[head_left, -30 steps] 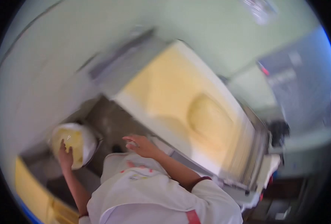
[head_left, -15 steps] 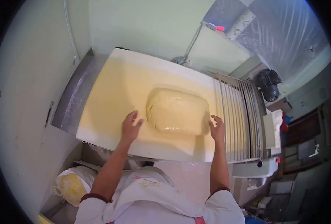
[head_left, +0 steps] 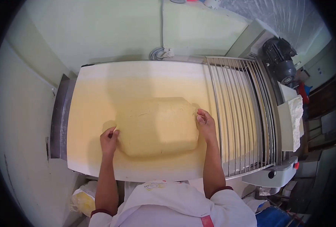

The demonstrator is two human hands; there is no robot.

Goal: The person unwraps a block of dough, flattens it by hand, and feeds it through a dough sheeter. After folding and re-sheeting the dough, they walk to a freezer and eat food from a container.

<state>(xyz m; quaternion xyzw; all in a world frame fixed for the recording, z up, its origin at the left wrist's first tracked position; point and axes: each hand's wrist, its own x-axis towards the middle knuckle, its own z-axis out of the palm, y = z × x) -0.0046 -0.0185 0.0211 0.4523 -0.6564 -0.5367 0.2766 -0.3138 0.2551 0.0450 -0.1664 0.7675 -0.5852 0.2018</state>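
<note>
A thick, pale yellow slab of dough (head_left: 158, 126) lies on the flour-dusted belt (head_left: 96, 113) of a dough sheeter. My left hand (head_left: 109, 140) grips the slab's left edge, fingers curled against it. On the right edge, my right hand (head_left: 205, 125) presses in with bent fingers, close to the wire guard. Both forearms reach forward from white sleeves.
A metal wire guard (head_left: 238, 113) covers the rollers right of the dough. A dark motor (head_left: 279, 62) sits at the upper right. A bag of yellow flour (head_left: 82, 198) stands on the floor at lower left. A pale green wall runs behind the machine.
One second ago my left hand was at the flour bag below. Both hands then came beside the dough, and now they clasp its two ends. My view has swung over the belt.
</note>
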